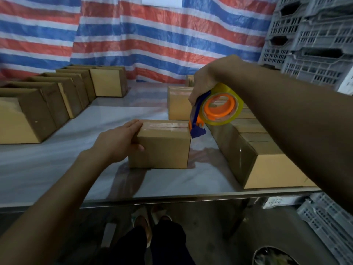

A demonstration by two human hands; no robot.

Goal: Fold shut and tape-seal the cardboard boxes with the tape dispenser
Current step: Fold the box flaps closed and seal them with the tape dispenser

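Head view: the right hand (202,87) is clenched round the handle of the dispenser (197,119), which carries one roll (237,106) of clear tape on an orange hub. The dispenser's blue nose touches the top right edge of one box (164,152), which stands alone in the middle of the tabletop (57,169). This box's flaps are shut, and one tape strip (166,125) runs along the top seam. The left hand (118,140) lies on the box's left end. Its fingers are straight across the top and its thumb is against the near face, so it presses rather than grasps.

Just right of the box, a right row (277,169) of boxes runs back along the tabletop. At least four show, and the right forearm covers part of the row, so I cannot give a full count. Well apart on the other side stands a left row (19,119) of at least five boxes; the far ones overlap.

A striped tarp (133,35) hangs behind. Grey crates (305,44) are stacked at the upper right, with more low on the right. Two feet (150,226) show below the tabletop's near edge.
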